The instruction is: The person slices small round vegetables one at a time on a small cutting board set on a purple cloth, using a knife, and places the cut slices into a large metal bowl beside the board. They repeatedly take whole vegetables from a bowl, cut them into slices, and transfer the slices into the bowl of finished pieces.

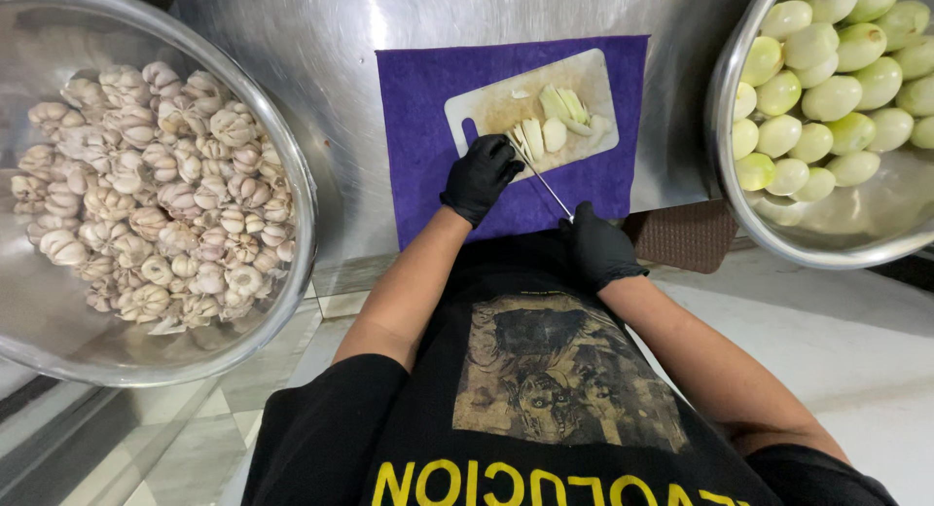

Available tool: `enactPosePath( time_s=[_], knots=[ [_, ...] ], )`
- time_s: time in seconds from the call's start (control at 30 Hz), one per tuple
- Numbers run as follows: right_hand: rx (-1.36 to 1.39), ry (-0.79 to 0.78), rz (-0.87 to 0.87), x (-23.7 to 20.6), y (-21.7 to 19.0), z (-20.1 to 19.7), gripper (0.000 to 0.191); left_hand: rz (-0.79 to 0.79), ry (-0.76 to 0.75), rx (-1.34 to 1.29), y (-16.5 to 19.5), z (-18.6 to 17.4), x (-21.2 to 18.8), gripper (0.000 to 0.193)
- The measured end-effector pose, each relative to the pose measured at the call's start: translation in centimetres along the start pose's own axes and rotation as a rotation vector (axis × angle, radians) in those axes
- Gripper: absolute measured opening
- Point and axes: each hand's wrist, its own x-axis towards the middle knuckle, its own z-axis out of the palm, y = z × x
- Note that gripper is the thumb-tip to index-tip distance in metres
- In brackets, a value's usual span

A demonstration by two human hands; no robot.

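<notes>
Cutting board (486,102), white, on purple mat (418,136): onion pieces (556,117) at its centre.
Left hand (479,177) fingers curled, pressing pieces at board's near edge; right hand (598,245) fisted on knife (543,180), blade running diagonally boardward; left nearer.

Cutting board (486,102) on cloth (418,126) between garlic bowl (292,175) left, onion bowl (725,107) right

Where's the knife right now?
In the head view, the knife sits centre frame over the purple cloth, held by the right hand, its tip by the left hand.
</notes>
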Motion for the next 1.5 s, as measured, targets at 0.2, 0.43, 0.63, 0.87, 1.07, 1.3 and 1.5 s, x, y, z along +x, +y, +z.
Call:
enactPosePath(
  time_s=[0.2, 0.43, 0.63, 0.87, 1.07, 1.3, 1.5],
  knots=[
    [0.048, 0.079, -0.056, 1.9, 1.0, 2.2, 0.041, -0.052, 0.005, -0.061, 0.0, 0.0, -0.1, 0.025],
    [0.066, 0.09, -0.056, 7.2, -0.8, 4.3, 0.035, 0.018, 0.079, 0.002, 0.0, 0.0, 0.1, 0.031],
    [0.131, -0.04, -0.073, 4.6, 0.2, -0.2, 0.037, -0.028, 0.057, -0.055, 0.3, -0.3, 0.3, 0.029],
    [0.013, 0.025, -0.05, 1.7, 0.2, -1.1, 0.034, -0.024, 0.059, -0.078, 0.0, 0.1, 0.0, 0.03],
    [-0.006, 0.027, -0.052, 1.9, -0.4, -0.5, 0.034, -0.053, 0.053, -0.067, 0.0, 0.1, 0.0, 0.029],
    [-0.007, 0.013, 0.009, 1.7, -1.3, -0.7, 0.035, -0.052, 0.018, -0.081, 0.0, 0.0, 0.0, 0.025],
    [-0.039, -0.03, 0.001, 2.9, -1.1, -1.5, 0.037, -0.009, 0.057, -0.069, 0.0, -0.1, 0.1, 0.023]
  ],
)
